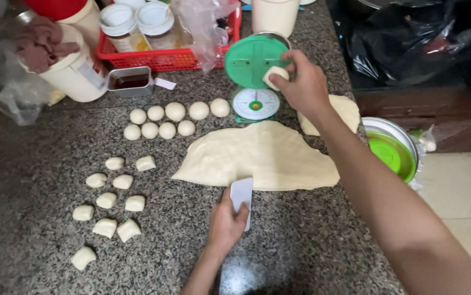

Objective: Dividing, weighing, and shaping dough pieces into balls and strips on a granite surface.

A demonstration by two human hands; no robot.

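My right hand [301, 84] grips a small piece of dough [274, 76] over the green pan of a kitchen scale [249, 60] with a round white dial. My left hand [224, 224] holds a white dough scraper [242, 196] at the near edge of a large flat sheet of dough [257, 155] on the dark granite counter [39, 164]. Several rounded dough balls [170, 120] lie in two rows left of the scale. Several rough-cut dough pieces [110, 202] lie scattered nearer to me on the left.
A red basket [159, 57] with lidded jars and a plastic bag stands at the back. A white bucket [74, 74], a small metal tin [130, 81] and a cream container [274, 15] are near it. A green-lidded steel bowl [392, 153] sits at the counter's right edge.
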